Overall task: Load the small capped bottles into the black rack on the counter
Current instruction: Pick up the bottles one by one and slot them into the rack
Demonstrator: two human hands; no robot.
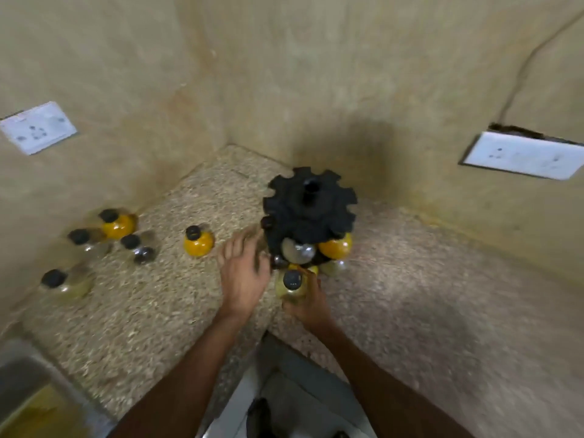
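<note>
A black round rack [311, 207] with a notched top stands in the counter's corner. Several small bottles hang in its lower tier, among them an orange-filled bottle [336, 246] and a pale bottle [297, 251]. My right hand [308, 303] grips a yellowish bottle with a black cap [292, 281] right at the rack's front. My left hand [243, 273] is spread with straight fingers beside the rack's left side; contact is unclear through blur. Loose bottles stand to the left: an orange bottle [198, 241], another orange bottle [117, 223], a dark-filled bottle [139, 248] and pale ones [64, 284].
The speckled stone counter [410, 279] meets beige walls in a corner behind the rack. Wall sockets sit at left [38, 127] and right [521, 154]. The counter's inner edge drops to the floor [284, 390] between my forearms.
</note>
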